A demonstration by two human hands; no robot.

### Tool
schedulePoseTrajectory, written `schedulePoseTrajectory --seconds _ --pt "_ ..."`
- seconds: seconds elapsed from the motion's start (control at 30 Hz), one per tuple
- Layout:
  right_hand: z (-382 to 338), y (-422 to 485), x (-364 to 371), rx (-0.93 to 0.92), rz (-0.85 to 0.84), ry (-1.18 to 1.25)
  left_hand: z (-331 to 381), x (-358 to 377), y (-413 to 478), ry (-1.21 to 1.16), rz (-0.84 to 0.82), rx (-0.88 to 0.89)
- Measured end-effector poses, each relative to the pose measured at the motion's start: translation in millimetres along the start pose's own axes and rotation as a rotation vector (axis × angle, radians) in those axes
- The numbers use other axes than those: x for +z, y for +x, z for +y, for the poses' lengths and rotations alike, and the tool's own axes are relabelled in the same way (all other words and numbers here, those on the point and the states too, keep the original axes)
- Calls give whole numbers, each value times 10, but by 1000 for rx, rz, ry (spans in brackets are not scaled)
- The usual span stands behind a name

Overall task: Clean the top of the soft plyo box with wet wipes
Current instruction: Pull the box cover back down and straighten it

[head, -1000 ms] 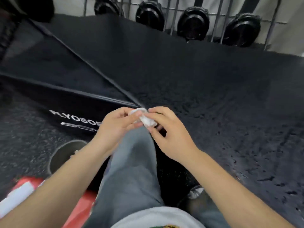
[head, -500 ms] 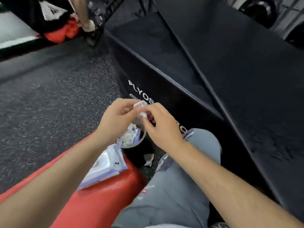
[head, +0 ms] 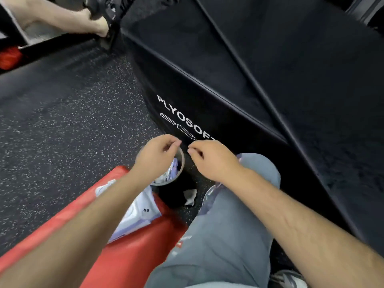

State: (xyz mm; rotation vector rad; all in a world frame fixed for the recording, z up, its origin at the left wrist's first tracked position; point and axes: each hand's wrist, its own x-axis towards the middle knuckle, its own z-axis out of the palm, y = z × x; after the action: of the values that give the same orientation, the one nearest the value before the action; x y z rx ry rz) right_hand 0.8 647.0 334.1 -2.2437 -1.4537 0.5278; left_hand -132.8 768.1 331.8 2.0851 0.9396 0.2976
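Probably gym: plyo box (head: 207, 86), rubber flooring (head: 62, 125)

The bin (head: 183, 163) is half covered by the left hand (head: 155, 156), and the wipes pack (head: 141, 210) by that forearm (head: 93, 215). The box (head: 207, 104) lettering is cut short behind the right hand (head: 214, 161); the box is cropped at the right edge.

Left hand (head: 158, 157), right hand (head: 215, 161) close together, loosely curled
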Motion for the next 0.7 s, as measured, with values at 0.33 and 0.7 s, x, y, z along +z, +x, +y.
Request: schedulePoseTrajectory --seconds 0.33,0.7 --pt "669 -1279 -1301 306 505 44 1884 1046 9 -154 -255 381" --pt "1759 -3001 -2667 669 865 -25 4128 2506 -520 -127 -575 813"
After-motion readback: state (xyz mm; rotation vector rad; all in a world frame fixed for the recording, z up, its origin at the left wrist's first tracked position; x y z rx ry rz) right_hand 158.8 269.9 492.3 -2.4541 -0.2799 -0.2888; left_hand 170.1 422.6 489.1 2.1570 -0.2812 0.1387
